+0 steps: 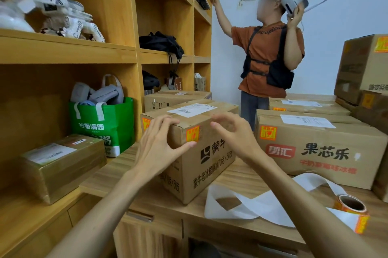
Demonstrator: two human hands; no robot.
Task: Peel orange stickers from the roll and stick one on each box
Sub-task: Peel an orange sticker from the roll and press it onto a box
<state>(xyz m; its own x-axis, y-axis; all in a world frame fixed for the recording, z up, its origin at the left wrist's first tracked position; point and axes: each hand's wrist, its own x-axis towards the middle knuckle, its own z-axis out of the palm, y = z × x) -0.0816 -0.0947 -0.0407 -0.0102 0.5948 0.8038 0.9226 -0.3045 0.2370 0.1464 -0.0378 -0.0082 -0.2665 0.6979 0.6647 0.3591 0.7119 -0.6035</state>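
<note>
Stickered box (212, 159) — left hand (157, 142), right hand (235, 131) empty, unclenched — grey bundles (105, 95) in green bag (117, 123).

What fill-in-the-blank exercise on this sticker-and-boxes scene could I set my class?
1. The left hand touches the orange sticker on the middle box with its ____.
2. The sticker roll sits to that box's ____.
3. The right hand holds ____.
4. The shopping bag is ____.
Missing words: thumb, right, nothing, green.
</note>
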